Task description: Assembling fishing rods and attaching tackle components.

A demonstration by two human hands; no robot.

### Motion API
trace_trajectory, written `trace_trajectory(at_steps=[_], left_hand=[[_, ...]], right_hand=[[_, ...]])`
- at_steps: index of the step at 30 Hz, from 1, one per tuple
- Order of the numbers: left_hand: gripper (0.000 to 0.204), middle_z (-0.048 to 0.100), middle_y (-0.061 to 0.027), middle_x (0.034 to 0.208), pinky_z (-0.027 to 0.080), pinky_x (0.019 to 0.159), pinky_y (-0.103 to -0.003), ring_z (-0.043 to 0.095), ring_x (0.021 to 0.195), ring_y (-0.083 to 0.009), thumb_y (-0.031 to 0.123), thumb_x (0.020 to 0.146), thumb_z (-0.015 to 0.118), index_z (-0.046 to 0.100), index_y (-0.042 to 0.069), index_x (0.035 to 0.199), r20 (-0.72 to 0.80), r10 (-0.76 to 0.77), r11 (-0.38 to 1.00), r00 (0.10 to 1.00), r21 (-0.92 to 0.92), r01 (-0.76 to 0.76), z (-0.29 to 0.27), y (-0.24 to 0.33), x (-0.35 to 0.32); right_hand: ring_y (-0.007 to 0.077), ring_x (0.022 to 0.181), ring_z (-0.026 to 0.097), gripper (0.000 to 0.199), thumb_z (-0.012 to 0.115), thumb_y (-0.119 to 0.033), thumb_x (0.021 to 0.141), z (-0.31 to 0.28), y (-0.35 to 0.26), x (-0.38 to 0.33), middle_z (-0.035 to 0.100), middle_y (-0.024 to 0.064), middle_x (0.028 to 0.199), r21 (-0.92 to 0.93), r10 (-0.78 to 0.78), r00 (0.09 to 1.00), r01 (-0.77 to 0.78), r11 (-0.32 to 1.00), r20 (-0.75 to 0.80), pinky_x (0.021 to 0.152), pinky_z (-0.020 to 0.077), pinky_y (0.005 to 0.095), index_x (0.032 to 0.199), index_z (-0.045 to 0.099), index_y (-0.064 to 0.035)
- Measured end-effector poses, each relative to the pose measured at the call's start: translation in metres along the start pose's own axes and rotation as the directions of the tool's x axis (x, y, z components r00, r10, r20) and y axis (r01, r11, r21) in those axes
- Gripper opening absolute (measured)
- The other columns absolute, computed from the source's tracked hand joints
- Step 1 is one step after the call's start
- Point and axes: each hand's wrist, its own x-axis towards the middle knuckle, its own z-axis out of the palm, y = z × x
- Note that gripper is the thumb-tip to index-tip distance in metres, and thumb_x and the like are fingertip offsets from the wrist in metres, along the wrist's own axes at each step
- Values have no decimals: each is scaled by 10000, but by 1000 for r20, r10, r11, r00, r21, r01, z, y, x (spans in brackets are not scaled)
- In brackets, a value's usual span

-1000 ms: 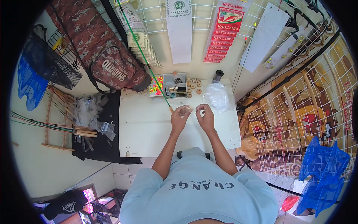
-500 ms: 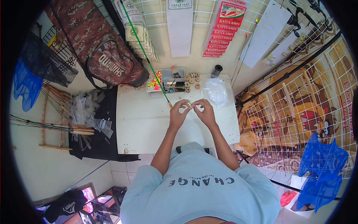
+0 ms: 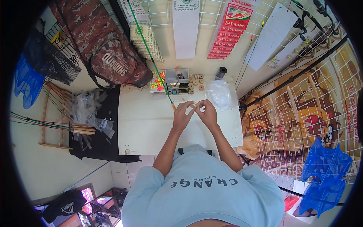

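Observation:
My left hand (image 3: 182, 115) and my right hand (image 3: 207, 114) meet over the middle of the white table (image 3: 151, 132). Between their pinched fingertips is a small tan wooden spool (image 3: 193, 105), mostly covered by the fingers. Thumbs and forefingers of both hands press on it. Close to my left fingers lies the cork-coloured butt of a thin green fishing rod (image 3: 159, 75), which slants up to the far left. Several similar wooden spools (image 3: 196, 80) stand in a cluster behind my hands.
A divided grey tray (image 3: 184, 72) holds bright floats and small packets. Clear plastic bags (image 3: 219, 94) and a black cylinder (image 3: 221, 72) stand right of the spools. A camouflage rod bag (image 3: 113, 60) leans at far left; a wire grid (image 3: 302, 125) rises on the right.
The view has shifted slightly. Both hands keep their grip on the spool, which has turned a little between the fingertips.

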Motion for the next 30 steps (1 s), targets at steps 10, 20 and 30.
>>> trace_trajectory(at_steps=[10, 20, 30], left_hand=[[360, 649, -82, 1087, 503, 855, -290, 633, 943, -160, 3, 747, 722, 609, 33, 1088, 42, -173, 955, 984, -237, 178, 2, -7, 0], [352, 656, -94, 1080, 499, 882, -293, 634, 968, -168, 7, 748, 729, 599, 21, 1075, 36, -158, 947, 987, -277, 162, 7, -7, 0], [285, 655, -120, 1081, 502, 884, -296, 638, 972, -164, -19, 738, 705, 571, 5, 988, 23, -180, 927, 983, -329, 177, 15, -10, -2]], right_hand=[[171, 753, 632, 104, 654, -88, 789, -2, 0, 1, 639, 81, 830, 76, 81, 996, -83, 994, 24, 650, 492, 301, 856, 617, -18], [177, 748, 639, 109, 646, -84, 793, -1, 3, -3, 640, 86, 830, 56, 117, 993, -115, 992, -28, 619, 492, 301, 866, 608, -12], [213, 769, 638, 110, 640, -113, 799, 0, 7, -3, 610, 87, 845, 10, 146, 988, -146, 989, -48, 687, 491, 347, 866, 599, -37]])
